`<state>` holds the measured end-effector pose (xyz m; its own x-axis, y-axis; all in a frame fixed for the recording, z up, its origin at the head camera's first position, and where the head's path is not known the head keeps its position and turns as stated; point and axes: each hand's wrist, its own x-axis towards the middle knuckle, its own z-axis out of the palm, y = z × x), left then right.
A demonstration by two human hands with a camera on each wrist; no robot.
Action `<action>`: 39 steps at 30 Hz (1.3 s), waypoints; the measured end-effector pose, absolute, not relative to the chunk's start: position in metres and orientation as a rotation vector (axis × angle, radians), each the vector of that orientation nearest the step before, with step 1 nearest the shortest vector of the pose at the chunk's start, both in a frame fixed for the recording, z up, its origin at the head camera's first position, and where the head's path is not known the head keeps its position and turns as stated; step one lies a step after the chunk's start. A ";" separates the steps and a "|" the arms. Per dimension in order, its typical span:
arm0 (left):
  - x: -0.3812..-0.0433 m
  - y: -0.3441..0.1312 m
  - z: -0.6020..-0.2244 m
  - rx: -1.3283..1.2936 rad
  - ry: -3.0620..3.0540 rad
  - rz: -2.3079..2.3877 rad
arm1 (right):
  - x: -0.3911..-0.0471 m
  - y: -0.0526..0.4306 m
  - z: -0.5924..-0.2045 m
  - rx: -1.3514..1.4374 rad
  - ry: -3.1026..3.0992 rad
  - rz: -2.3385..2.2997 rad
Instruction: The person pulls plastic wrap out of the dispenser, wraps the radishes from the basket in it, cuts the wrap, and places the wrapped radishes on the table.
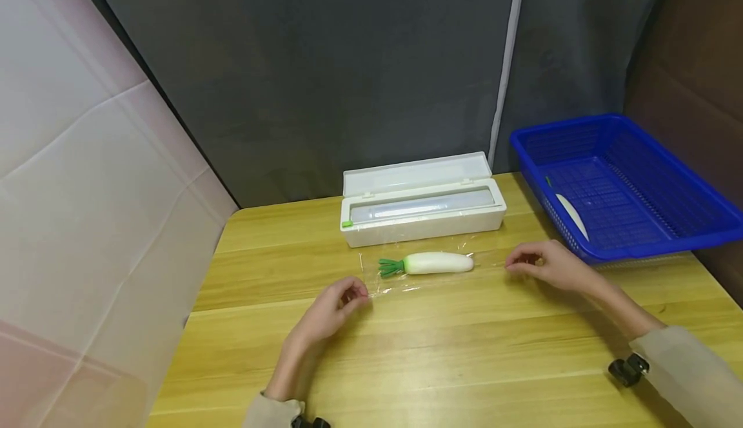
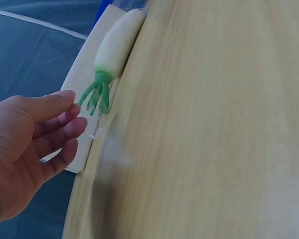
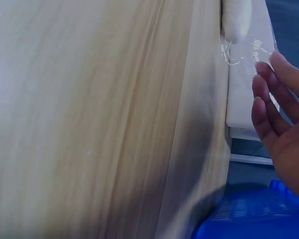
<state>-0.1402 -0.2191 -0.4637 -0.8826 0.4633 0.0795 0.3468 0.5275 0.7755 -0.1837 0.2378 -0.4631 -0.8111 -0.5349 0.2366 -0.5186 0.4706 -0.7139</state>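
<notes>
A white radish (image 1: pixel 438 263) with a green stalk end lies on a sheet of clear cling film (image 1: pixel 395 289). At the sheet's near left corner, my left hand (image 1: pixel 329 309) pinches the film between thumb and fingertips, close to the stalks (image 2: pixel 98 94). On the other side, beyond the radish's tip, my right hand (image 1: pixel 554 265) pinches the film's right end; glints of the film (image 3: pixel 256 47) show by its fingertips. Right behind the radish stands a white cling film box (image 1: pixel 426 228), lid raised, with a roll (image 1: pixel 424 206) inside and a green slider at its left.
A blue plastic basket (image 1: pixel 627 247) stands at the back right, close beyond my right hand, with another white radish (image 1: pixel 571 216) inside. A dark grey partition (image 1: pixel 325 80) rises behind the wooden table (image 1: pixel 441 363). Pale cloth (image 1: pixel 116 176) hangs along the left side.
</notes>
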 end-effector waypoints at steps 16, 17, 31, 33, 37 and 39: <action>-0.150 -0.210 -0.456 0.701 2.867 1.343 | -0.194 0.232 -0.465 -0.786 2.866 -1.354; -0.151 -0.210 -0.455 0.703 2.885 1.339 | -0.195 0.231 -0.465 -0.778 2.873 -1.357; -0.169 -0.202 -0.456 0.754 3.092 1.278 | -0.206 0.220 -0.471 -0.641 3.090 -1.327; -0.171 -0.201 -0.457 0.755 3.116 1.274 | -0.208 0.218 -0.471 -0.623 3.113 -1.320; -0.175 -0.200 -0.458 0.751 3.149 1.263 | -0.212 0.214 -0.471 -0.569 3.132 -1.314; -0.177 -0.199 -0.458 0.736 3.163 1.250 | -0.215 0.212 -0.472 -0.540 3.136 -1.307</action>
